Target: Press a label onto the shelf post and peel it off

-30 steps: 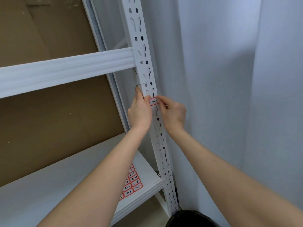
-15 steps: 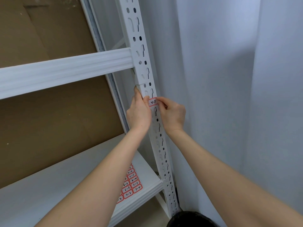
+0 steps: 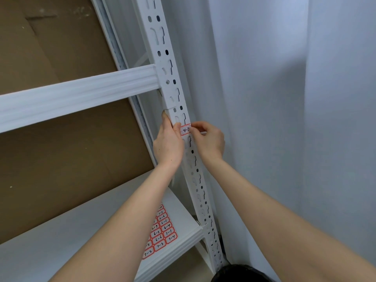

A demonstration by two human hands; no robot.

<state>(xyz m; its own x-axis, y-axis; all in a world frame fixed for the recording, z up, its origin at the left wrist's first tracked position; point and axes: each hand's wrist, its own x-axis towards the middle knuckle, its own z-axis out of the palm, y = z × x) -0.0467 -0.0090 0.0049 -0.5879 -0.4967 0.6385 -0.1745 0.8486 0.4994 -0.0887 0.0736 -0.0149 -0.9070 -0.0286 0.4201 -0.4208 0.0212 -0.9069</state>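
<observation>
A small red-bordered label (image 3: pixel 185 130) with handwriting sits on the white slotted upright post (image 3: pixel 169 78) of a shelf rack. My left hand (image 3: pixel 167 142) rests against the post's left edge, thumb touching the label's left end and fingers reaching up the post. My right hand (image 3: pixel 207 139) pinches the label's right end at the post's right edge. Both hands flank the post just below the upper crossbeam (image 3: pixel 77 94).
A sheet of red-bordered numbered labels (image 3: pixel 161 233) lies on the lower white shelf (image 3: pixel 61 237), partly hidden by my left forearm. Brown cardboard (image 3: pixel 61 155) backs the rack. A white curtain (image 3: pixel 284 119) hangs right of the post. A dark object (image 3: pixel 242 274) sits at the bottom edge.
The hands and the label stay in the same place on the post; only slight finger shifts on the label show.
</observation>
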